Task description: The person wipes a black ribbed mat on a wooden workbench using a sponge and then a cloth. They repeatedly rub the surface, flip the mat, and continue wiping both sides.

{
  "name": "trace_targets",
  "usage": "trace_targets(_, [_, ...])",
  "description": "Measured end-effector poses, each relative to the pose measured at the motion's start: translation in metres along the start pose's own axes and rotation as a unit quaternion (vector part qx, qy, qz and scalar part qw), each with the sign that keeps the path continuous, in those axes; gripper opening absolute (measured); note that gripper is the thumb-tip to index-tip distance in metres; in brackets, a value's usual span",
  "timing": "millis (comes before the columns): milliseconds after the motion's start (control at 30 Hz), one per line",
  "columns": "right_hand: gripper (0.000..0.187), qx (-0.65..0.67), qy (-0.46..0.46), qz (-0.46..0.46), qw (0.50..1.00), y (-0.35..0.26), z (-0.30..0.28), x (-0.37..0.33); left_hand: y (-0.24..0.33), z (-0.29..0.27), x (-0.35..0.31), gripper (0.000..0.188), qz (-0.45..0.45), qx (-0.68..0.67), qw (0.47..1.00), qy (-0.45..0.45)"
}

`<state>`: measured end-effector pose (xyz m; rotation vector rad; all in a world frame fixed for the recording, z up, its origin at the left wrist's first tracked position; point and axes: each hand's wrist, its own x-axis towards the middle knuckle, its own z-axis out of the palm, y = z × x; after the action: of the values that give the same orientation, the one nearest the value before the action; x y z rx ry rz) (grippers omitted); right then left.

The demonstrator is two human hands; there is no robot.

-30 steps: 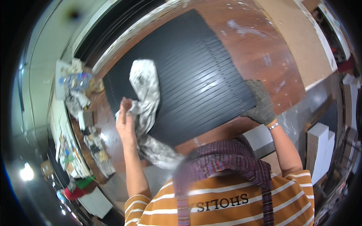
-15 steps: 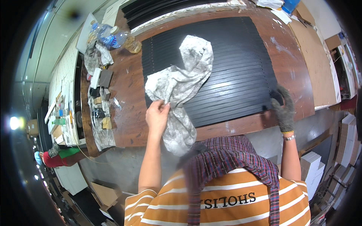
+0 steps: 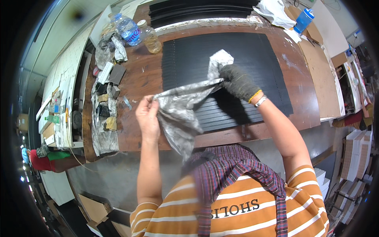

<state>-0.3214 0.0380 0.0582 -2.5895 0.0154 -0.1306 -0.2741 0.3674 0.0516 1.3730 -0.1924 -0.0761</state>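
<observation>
A stained white rag (image 3: 179, 104) is stretched between my two hands above a black slatted panel (image 3: 252, 59). My bare left hand (image 3: 148, 117) pinches the rag's left corner over the table's brown surface. My right hand (image 3: 239, 83), in a dark grey knitted glove, is closed around the rag's other part, with a bunched end sticking out beyond the fingers. The rag's lower part hangs down near the table's front edge. Ribs run crosswise over the panel, which lies flat on the brown wooden table (image 3: 134, 134).
Two plastic bottles (image 3: 128, 29) stand at the back left. Small blocks (image 3: 117, 74) and rags line the left edge. More black strips (image 3: 197, 12) lie along the far side. A blue bottle (image 3: 303, 20) and a white plastic bag (image 3: 275, 12) are at the back right.
My gloved right hand has come from the panel's right edge to grip the rag. The rag, lying on the panel before, is now lifted and pulled taut. My left hand has shifted left.
</observation>
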Motion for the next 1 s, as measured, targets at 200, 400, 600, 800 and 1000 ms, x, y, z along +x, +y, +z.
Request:
trace_targets(200, [0.034,0.193,0.034,-0.03,0.98,-0.049,-0.067,0.024,0.052,-0.034,0.031,0.007,0.152,0.016,0.986,0.071])
trace_targets(400, [0.033,0.2,-0.049,0.0,0.979,-0.062,-0.081,0.02,0.08,-0.054,0.014,0.004,0.22,0.23,0.946,0.058])
trace_targets(600, [0.024,-0.116,0.114,-0.108,0.981,0.013,-0.04,0.0,0.04,-0.031,-0.023,0.019,0.019,0.347,0.834,-0.429])
trace_targets(800, [0.024,-0.101,0.075,0.011,0.992,0.037,-0.036,-0.008,0.014,0.01,-0.016,0.019,0.011,0.328,0.896,-0.3])
trace_targets(1000, [0.023,-0.024,0.092,0.04,0.995,0.036,-0.041,-0.008,-0.029,0.07,0.01,0.033,0.171,0.363,0.879,-0.256])
